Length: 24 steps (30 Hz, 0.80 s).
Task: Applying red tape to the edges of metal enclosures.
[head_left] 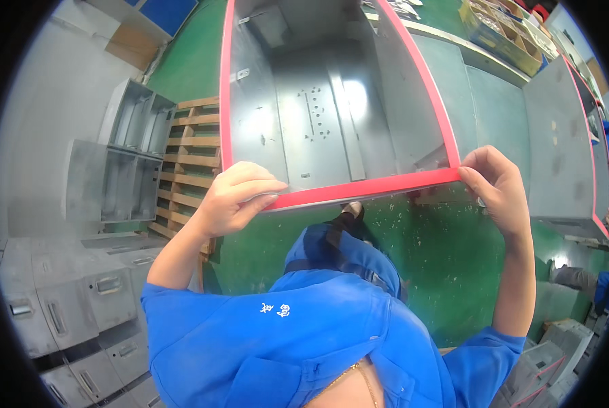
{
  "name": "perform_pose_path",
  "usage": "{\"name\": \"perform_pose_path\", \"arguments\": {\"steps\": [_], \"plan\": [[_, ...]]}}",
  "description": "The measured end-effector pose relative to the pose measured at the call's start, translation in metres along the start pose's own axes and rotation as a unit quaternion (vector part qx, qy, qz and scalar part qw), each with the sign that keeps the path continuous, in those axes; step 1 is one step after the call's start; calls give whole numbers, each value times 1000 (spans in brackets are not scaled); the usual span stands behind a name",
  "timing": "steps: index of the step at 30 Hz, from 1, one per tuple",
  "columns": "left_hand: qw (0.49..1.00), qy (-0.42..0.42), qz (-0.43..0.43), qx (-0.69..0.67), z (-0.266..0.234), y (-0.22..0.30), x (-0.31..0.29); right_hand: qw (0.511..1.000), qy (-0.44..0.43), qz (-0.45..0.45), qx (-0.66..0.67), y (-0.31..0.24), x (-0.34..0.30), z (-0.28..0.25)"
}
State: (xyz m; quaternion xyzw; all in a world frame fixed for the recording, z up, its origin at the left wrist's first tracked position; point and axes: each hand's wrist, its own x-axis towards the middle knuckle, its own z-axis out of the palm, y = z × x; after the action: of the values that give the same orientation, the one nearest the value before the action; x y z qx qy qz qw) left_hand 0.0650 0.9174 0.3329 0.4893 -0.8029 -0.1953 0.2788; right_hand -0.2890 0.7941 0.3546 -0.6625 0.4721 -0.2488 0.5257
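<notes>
A person in a blue work shirt looked down over a large grey sheet-metal cabinet (325, 102) lying open side up, filling the view from 11 to 1 o'clock. A red sealing strip (365, 188) ran around the cabinet's open rim: up the left edge, up the right edge, and along the near edge.

The left hand (233, 197), at about 9 o'clock from the centre, was closed over the near rim, fingers curled on top of the strip's left end. The right hand (498, 183), at 3 o'clock, pinched the near right corner between thumb and fingers, pressing where two runs of strip met.

Judging by this, the strip appeared seated along all three visible edges, with the corners being pressed home; the far edge was out of view, so completion could not be confirmed.

Wooden pallets (189, 149) lay at 9 o'clock on the green floor (440, 258). More grey cabinets (124, 163) stood beyond them, and another red-edged cabinet (566, 149) at 3 o'clock.
</notes>
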Motion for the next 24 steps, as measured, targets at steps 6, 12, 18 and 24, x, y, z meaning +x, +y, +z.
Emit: {"name": "perform_pose_path", "arguments": {"steps": [6,12,18,24], "plan": [[991,80,23,107,-7,-14,-18,998,-3,-39,-57,3,8,-2],[962,208,-145,-102,18,-15,-48,1000,-16,-26,-4,9,9,-2],[895,277,-199,-287,43,-4,-62,1000,-5,-14,12,6,10,3],[866,308,-213,-330,51,-6,-61,998,-27,-19,-50,7,12,-5]]}}
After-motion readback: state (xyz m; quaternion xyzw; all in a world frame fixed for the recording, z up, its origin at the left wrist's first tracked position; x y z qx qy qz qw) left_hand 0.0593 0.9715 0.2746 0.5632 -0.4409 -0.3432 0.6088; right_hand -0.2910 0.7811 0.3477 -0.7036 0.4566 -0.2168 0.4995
